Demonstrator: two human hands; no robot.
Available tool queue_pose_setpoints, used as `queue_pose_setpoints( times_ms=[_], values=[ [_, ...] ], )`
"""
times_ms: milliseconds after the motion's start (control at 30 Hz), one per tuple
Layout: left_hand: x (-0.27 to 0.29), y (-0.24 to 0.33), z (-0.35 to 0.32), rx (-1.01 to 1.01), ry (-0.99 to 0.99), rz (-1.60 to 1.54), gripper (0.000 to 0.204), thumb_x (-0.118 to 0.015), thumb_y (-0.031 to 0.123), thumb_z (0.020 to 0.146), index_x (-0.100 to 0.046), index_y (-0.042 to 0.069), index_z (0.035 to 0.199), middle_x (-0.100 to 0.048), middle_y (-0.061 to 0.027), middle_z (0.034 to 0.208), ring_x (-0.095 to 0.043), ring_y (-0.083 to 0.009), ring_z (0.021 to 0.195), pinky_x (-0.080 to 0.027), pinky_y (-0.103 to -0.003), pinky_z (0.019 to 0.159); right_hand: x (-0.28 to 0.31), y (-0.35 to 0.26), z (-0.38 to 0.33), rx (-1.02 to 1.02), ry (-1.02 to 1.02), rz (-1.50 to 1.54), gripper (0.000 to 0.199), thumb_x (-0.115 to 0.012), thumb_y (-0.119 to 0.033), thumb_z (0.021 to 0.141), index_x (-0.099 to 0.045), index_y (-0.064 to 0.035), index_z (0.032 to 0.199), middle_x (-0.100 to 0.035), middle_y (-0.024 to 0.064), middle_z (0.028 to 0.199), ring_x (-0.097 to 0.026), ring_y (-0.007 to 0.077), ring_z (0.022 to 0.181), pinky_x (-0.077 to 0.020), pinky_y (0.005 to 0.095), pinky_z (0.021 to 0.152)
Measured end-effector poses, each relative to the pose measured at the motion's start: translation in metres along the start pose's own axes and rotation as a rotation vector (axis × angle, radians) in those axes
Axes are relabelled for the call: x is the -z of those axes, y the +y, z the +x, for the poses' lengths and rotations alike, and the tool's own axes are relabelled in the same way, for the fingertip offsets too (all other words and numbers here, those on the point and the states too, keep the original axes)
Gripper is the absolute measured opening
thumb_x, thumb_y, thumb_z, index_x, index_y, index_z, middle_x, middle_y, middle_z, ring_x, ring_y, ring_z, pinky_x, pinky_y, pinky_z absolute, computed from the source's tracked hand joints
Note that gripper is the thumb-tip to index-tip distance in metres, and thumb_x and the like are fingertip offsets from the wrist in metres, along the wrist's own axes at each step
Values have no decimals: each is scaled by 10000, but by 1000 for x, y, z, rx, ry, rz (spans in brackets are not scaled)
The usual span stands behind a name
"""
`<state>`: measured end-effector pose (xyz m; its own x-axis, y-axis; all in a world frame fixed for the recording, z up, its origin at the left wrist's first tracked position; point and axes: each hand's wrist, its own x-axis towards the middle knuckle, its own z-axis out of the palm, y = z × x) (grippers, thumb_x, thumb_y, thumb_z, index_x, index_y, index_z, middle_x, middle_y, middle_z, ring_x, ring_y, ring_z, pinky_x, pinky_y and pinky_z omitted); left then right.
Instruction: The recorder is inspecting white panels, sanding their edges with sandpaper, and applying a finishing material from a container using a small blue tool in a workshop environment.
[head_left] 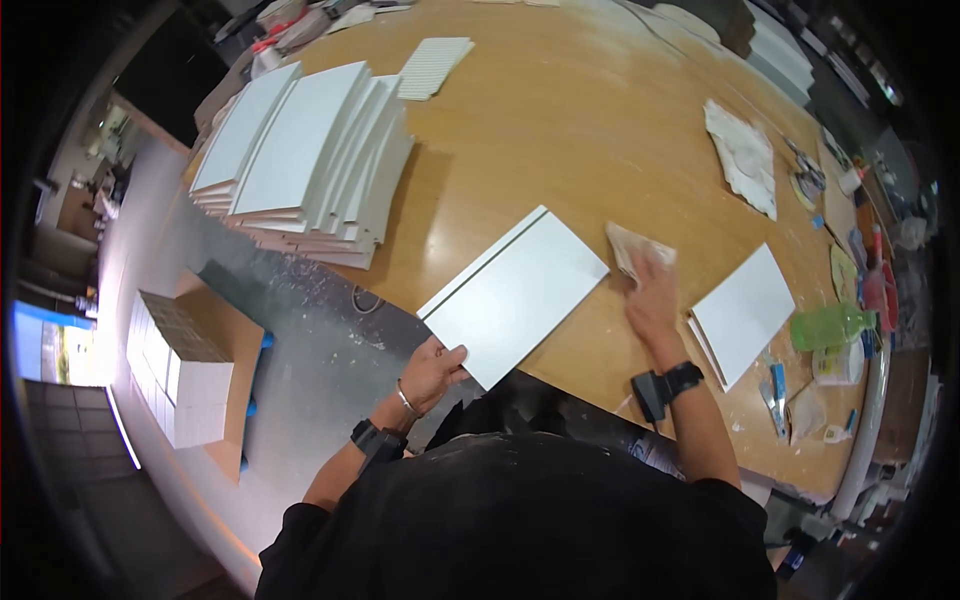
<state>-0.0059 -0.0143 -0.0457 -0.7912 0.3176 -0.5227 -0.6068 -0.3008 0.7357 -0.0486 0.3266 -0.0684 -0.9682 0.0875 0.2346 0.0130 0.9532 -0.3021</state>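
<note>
A white rectangular panel [520,295] with a dark groove along one long edge lies at a slant on the table's near edge. My left hand [432,378] grips its near left corner, thumb on top and fingers underneath. Just off the panel's right end, my right hand [654,295] has its fingers on a folded pale beige cloth [628,244], which rests on the tabletop. To the right of that hand lie more white panels [745,312], one stacked on another.
A tall stack of white panels [300,150] stands at the left of the wooden table [530,120]. Rags [742,155], a green bottle [828,327] and a blue-handled cutter [777,385] lie to the right. On the floor at left, a wheeled board carries white boxes [200,400].
</note>
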Motion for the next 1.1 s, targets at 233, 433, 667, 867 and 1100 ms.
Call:
queue_pose_setpoints(
  times_ms=[233, 433, 667, 867, 1100],
  values=[
    [-8, 82, -31, -274, 65, 222, 381, -512, 59, 827, -386, -16, 1178, -525, -101, 1112, -553, -183, 978, -472, -326, 822, 7, 7, -17, -47, -27, -55, 448, -500, -182, 819, -414, -144, 1257, -362, 108, 1338, -345, 277, 1214, -175, 450, 1038],
    [-22, 124, -40, -510, -33, -23, 345, -512, 86, 849, -401, -16, 1160, -546, -95, 1046, -575, -170, 910, -506, -306, 752, 2, 5, -20, -32, 38, -78, 422, -505, -187, 821, -438, -151, 1236, -384, 113, 1321, -376, 289, 1187, -195, 448, 1028],
    [16, 237, -47, -716, 130, 5, 354, -483, 129, 879, -388, -28, 1182, -520, -128, 1127, -541, -222, 1016, -489, -334, 841, 3, 4, -15, -78, 26, -41, 434, -522, -193, 798, -446, -182, 1225, -387, 86, 1322, -375, 278, 1191, -191, 464, 1026],
    [74, 254, -25, -480, 493, 219, 302, -456, 306, 889, -498, 7, 910, -571, -88, 755, -597, -178, 653, -522, -285, 533, -7, 4, -9, -73, 1, -20, 435, -534, -217, 792, -454, -177, 1218, -384, 82, 1326, -364, 267, 1202, -190, 455, 1027],
    [52, 185, -13, -478, 292, 579, 457, -388, 435, 902, -409, 100, 592, -383, -21, 405, -372, -127, 305, -360, -258, 309, 18, 15, -25, -289, -6, 224, 346, -485, -220, 847, -506, -59, 1153, -483, 178, 1194, -440, 323, 1103, -295, 432, 974]
  ],
)
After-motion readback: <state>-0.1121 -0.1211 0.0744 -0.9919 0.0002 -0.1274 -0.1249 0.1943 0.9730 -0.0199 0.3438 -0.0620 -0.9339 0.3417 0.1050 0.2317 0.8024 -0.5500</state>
